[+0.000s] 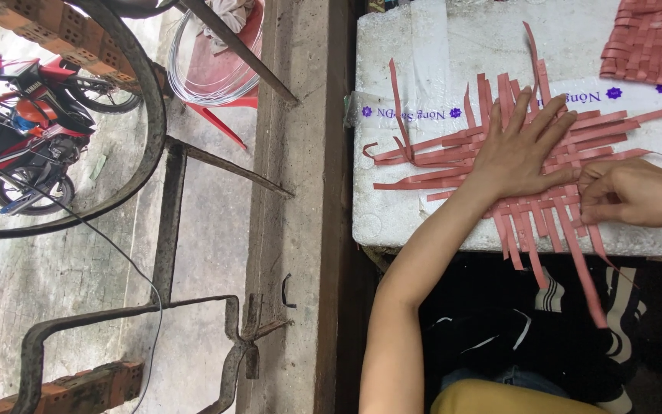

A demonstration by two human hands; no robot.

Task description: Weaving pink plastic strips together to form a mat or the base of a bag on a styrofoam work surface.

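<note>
A loose weave of reddish-pink strips (453, 153) lies on a white foam board (408, 54). My left hand (519, 149) rests flat on the weave with fingers spread, pressing it down. My right hand (634, 193) comes in from the right, its fingers pinched on a strip at the weave's near right side. Several strip ends (576, 268) hang over the board's near edge.
A finished woven pink mat (653, 38) lies at the board's far right corner. Left of the board runs a concrete ledge (296, 207), then a rusty metal frame (166, 230), a red plastic chair (224, 69) and a red motorbike (17, 130).
</note>
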